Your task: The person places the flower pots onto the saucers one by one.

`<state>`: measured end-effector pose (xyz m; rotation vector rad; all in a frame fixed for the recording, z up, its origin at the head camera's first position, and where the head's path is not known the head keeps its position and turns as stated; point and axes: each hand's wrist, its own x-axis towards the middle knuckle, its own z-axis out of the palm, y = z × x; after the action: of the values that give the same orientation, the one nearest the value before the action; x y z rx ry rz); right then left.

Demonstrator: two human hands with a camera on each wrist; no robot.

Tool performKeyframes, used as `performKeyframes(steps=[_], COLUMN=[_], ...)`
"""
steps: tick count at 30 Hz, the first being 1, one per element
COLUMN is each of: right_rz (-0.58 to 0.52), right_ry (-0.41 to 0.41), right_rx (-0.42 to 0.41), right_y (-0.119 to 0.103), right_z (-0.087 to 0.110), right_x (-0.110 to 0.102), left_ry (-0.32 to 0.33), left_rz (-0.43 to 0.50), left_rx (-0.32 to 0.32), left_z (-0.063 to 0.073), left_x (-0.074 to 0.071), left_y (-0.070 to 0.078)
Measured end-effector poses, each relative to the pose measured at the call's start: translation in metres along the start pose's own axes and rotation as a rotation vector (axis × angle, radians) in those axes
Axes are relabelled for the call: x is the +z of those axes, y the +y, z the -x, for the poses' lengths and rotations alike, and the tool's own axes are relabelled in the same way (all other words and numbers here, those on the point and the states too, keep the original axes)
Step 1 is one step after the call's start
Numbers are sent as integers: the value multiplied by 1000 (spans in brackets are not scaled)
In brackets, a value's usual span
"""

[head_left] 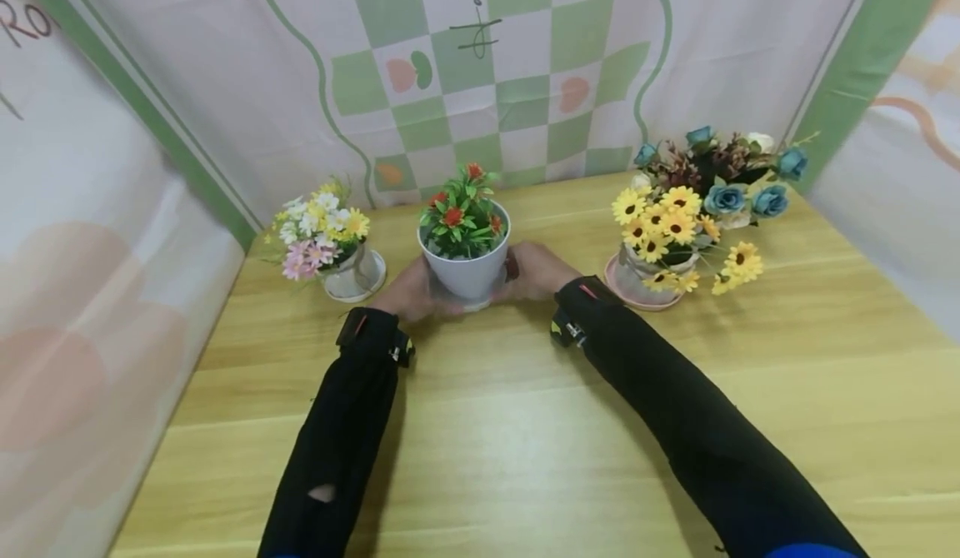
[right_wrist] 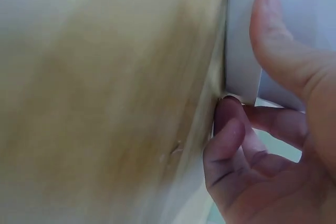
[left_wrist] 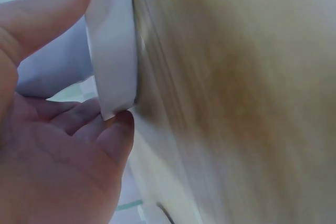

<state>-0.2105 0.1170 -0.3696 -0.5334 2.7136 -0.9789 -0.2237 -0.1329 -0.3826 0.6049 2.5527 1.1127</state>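
A white flowerpot (head_left: 467,273) with a green plant and red flowers (head_left: 453,216) stands upright near the table's back middle, its white saucer (left_wrist: 113,51) under it. From the left side, my left hand (head_left: 412,291) grips the base, thumb on the saucer and fingers curled at its lower edge. My right hand (head_left: 536,271) holds the opposite side; in the right wrist view its thumb (right_wrist: 270,30) lies against the saucer and bent fingers reach the bottom rim. The saucer's underside is very near the tabletop; whether it touches, I cannot tell.
Left of the pot is a small potted plant with white, yellow and pink flowers (head_left: 322,225) on a white saucer. At right stand yellow daisies (head_left: 660,221) in a pot on a pink saucer (head_left: 630,291), with blue roses (head_left: 726,198) behind. A checked curtain (head_left: 480,75) hangs behind the wooden table (head_left: 480,433).
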Motion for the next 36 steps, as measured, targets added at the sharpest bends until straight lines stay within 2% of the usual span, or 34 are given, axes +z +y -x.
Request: performKeyframes(steps=[4, 9, 16, 24, 27, 31, 33, 36], right_rz=[4, -60, -124, -24, -40, -33, 18, 152], right_ry=[18, 45, 128, 274, 320, 359, 360, 333], right_rx=[33, 112, 251, 304, 334, 342, 340, 329], right_y=[0, -1, -8, -17, -20, -25, -28, -33], right_z=[-6, -11, -20, -39, -44, -49, -48, -41], right_x=[1, 0, 3, 15, 18, 26, 32, 37], left_ry=[18, 54, 155, 257, 281, 297, 294, 277], left_rz=[24, 41, 119, 138, 151, 146, 121, 43], left_rx=[-39, -111, -124, -161, -147, -110, -92, -86], left_z=[-10, -17, -28, -41, -44, -41, -38, -31], left_x=[0, -1, -2, 2, 1, -1, -1, 0], left_y=[-2, 5, 3, -6, -9, -14, -17, -20])
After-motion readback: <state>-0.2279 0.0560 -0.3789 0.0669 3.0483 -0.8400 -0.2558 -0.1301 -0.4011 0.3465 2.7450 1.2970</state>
